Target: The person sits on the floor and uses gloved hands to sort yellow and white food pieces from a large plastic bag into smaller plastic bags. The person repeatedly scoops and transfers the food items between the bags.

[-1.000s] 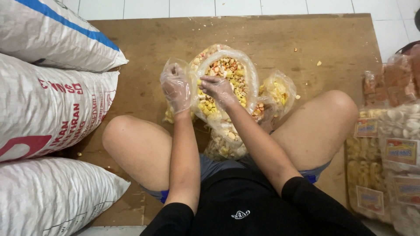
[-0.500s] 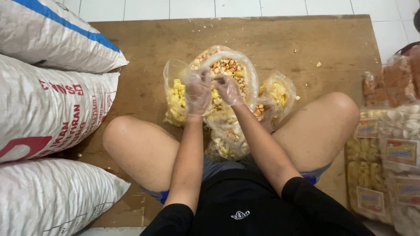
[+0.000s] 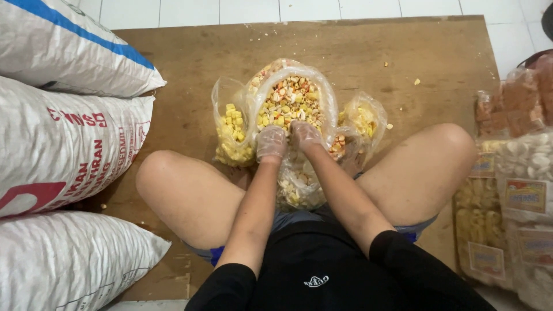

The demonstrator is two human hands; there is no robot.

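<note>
Now both gloved hands, left hand [image 3: 271, 142] and right hand [image 3: 305, 135], grip the mixed-snack bag [image 3: 294, 98].

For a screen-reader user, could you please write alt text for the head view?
Seated on a wooden board, a person's gloved left hand and right hand dig into a large clear bag of mixed snacks, flanked by smaller snack bags. White woven sacks lie alongside.

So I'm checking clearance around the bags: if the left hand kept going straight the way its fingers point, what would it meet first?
Most likely the mixed snack pieces in the big open clear bag: the gloved left hand points away from the body, at its mouth.
</note>
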